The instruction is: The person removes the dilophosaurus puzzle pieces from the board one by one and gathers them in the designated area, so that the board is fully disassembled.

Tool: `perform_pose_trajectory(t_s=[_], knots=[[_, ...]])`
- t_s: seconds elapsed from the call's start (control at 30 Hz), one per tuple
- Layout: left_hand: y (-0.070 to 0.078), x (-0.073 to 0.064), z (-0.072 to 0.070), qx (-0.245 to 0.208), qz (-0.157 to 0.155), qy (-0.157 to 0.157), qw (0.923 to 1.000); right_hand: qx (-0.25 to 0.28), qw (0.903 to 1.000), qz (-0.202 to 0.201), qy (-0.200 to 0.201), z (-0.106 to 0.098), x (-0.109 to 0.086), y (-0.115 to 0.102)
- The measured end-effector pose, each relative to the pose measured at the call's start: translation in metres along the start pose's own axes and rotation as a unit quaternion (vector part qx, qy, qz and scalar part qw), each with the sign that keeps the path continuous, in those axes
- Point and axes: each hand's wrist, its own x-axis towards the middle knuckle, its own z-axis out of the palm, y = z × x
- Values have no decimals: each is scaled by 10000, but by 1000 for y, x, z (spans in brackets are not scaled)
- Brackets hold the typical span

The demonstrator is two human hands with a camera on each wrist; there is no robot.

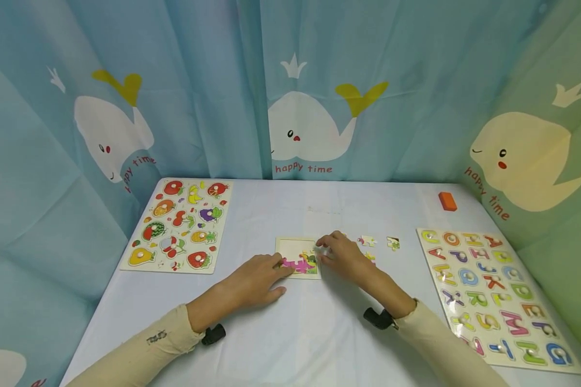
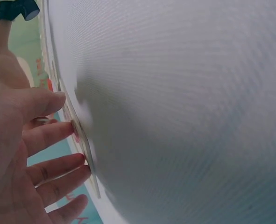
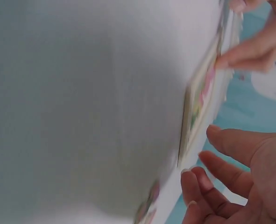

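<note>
A small wooden jigsaw tray (image 1: 287,246) lies mid-table in the head view, with pink, green and yellow pieces (image 1: 300,264) fitted along its lower and right part. The left hand (image 1: 256,277) rests its fairly straight fingers on the tray's left side, over the pink pieces; its thumb is spread away. At the tray's right edge is the right hand (image 1: 344,258), fingers bent down. In the right wrist view, the thumb and fingers of the right hand (image 3: 240,172) stand apart beside the tray (image 3: 188,112), with nothing seen between them.
Loose jigsaw pieces (image 1: 367,241) lie right of the right hand, another piece (image 1: 393,243) farther out. A fruit peg board (image 1: 174,228) lies at left, a letter peg board (image 1: 498,301) at right. An orange block (image 1: 447,201) sits at the back right. A whale-print curtain (image 1: 213,107) surrounds the table.
</note>
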Motion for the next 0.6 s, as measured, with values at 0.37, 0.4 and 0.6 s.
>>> perform_pose_trajectory(t_s=[0.37, 0.4, 0.6], knots=[[0, 2, 1, 20, -70, -115, 9999, -197, 9995, 56, -250, 15, 6, -11], [0, 2, 1, 19, -77, -125, 9999, -170, 9994, 77, -285, 14, 6, -12], [-1, 2, 2, -29, -99, -139, 9999, -46, 9980, 325, -539, 11, 9, -15]])
